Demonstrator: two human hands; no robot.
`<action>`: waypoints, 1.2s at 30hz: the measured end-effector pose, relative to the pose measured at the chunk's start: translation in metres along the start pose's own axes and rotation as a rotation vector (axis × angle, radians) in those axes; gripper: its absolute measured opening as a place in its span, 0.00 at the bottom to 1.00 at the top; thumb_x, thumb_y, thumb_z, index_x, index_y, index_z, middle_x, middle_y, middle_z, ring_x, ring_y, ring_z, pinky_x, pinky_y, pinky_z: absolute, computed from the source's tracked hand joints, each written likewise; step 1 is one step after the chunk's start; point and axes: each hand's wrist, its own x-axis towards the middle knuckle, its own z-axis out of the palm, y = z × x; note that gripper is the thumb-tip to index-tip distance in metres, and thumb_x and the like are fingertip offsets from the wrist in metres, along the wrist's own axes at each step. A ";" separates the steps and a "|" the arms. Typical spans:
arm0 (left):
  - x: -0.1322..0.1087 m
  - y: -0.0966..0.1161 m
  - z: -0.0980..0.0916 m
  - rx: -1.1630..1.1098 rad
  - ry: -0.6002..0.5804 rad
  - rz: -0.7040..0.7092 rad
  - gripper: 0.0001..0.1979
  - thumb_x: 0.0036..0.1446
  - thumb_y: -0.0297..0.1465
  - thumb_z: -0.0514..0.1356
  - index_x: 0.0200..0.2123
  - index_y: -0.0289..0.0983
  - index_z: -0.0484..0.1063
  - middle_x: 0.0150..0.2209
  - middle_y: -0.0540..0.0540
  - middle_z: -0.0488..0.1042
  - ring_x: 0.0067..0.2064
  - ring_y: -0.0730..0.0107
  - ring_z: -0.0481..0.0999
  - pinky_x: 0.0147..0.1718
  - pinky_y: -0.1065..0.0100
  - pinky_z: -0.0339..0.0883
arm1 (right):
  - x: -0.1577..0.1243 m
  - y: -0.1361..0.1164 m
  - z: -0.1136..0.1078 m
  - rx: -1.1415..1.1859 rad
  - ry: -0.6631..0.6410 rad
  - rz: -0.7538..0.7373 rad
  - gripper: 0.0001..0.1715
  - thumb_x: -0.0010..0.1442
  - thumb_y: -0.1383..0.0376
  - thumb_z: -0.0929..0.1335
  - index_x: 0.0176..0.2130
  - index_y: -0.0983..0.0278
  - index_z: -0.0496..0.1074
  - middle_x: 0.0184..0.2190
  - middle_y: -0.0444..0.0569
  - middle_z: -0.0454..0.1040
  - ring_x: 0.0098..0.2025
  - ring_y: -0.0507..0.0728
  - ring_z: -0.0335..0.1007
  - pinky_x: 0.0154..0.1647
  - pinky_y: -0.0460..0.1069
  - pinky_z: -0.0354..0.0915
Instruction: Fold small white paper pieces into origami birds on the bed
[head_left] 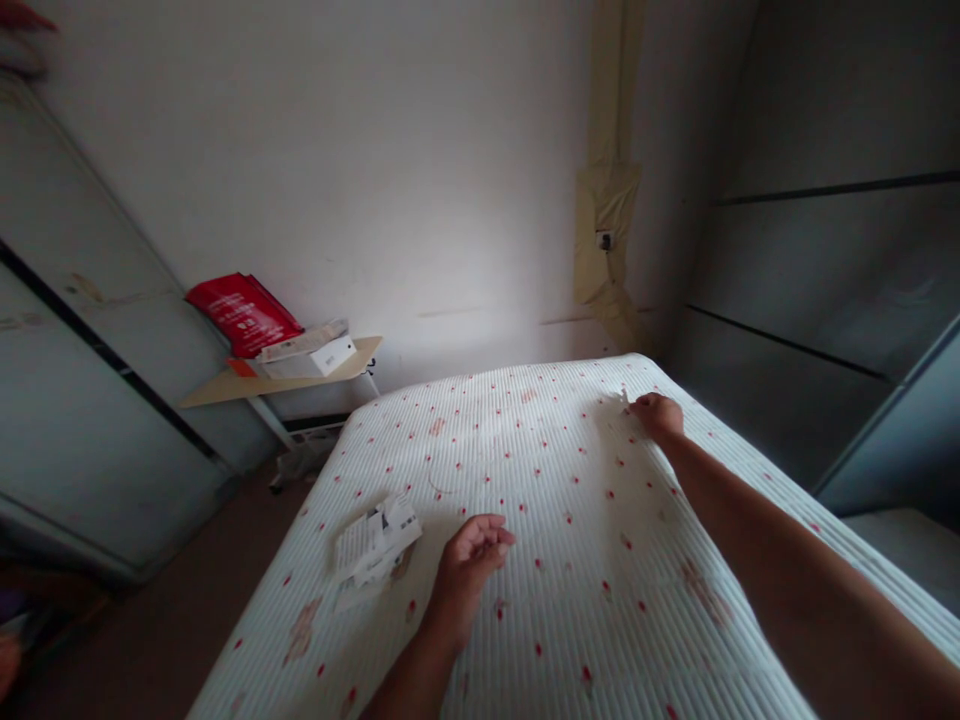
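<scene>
My right hand (658,414) reaches to the far right part of the bed, its fingers pinched on a small white scrap of paper (625,398), held close to the cover. What the scrap carries, if anything, is too small to tell. My left hand (474,556) hovers over or rests on the middle of the bed, fingers loosely curled and a little apart, with nothing visible in it. To its left lies a loose pile of printed paper pieces (377,545). Under both hands spreads a white ribbed bed cover (555,620) with small red flowers.
A small table (367,352) stands beyond the bed's left corner, bearing a red bag (244,312) and a white box (330,355). Grey cabinets (825,260) flank the right side. A taped wall socket (605,240) is above the bed's far edge.
</scene>
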 end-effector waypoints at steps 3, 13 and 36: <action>0.000 0.001 0.000 0.006 0.000 0.004 0.13 0.47 0.33 0.59 0.38 0.35 0.69 0.32 0.46 0.73 0.34 0.68 0.70 0.34 0.69 0.61 | 0.001 0.004 -0.001 0.007 0.022 0.003 0.15 0.52 0.66 0.63 0.38 0.65 0.75 0.37 0.53 0.77 0.39 0.58 0.71 0.30 0.45 0.58; 0.000 0.002 0.001 -0.019 0.012 -0.014 0.14 0.43 0.33 0.60 0.36 0.36 0.69 0.31 0.46 0.74 0.32 0.69 0.70 0.33 0.69 0.61 | 0.024 -0.011 -0.003 -0.018 -0.004 0.070 0.19 0.54 0.58 0.63 0.41 0.64 0.75 0.39 0.54 0.75 0.39 0.60 0.72 0.29 0.46 0.61; -0.002 0.002 0.002 0.010 0.020 -0.015 0.13 0.44 0.33 0.60 0.35 0.36 0.70 0.32 0.45 0.74 0.34 0.67 0.70 0.34 0.69 0.61 | 0.006 -0.020 0.011 -0.156 -0.115 0.109 0.19 0.52 0.60 0.66 0.42 0.68 0.74 0.40 0.62 0.74 0.43 0.65 0.71 0.36 0.52 0.66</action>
